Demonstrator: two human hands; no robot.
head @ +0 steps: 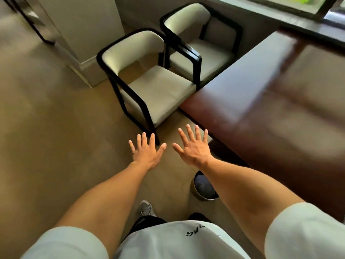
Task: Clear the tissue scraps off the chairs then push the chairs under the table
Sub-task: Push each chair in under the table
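Dark reddish-brown wood is forming the top of the table (pixel 261 101), which is running along the right of the view, its glossy surface blurred. Two armchairs with black frames and pale cushions are standing at its long edge: the nearer chair (pixel 149 81) is sitting with its seat front tucked slightly under the table edge, and the farther chair (pixel 201 45) is standing just beyond it, their frames touching or nearly touching, likewise partly under the table. Both seats are showing bare cushion, with no tissue scraps visible on them. The left hand (pixel 147 152) is stretching forward palm down, fingers spread wide and holding nothing, hovering over the floor near the front leg of the nearer chair. The right hand (pixel 192 146) is reaching out beside it, also flat, fully spread and empty, positioned between that chair and the table corner. A round bin (pixel 203 187) is standing on the floor beside the table, partly hidden by the right forearm. A grey shoe (pixel 147 208) is showing below, above a pale shirt
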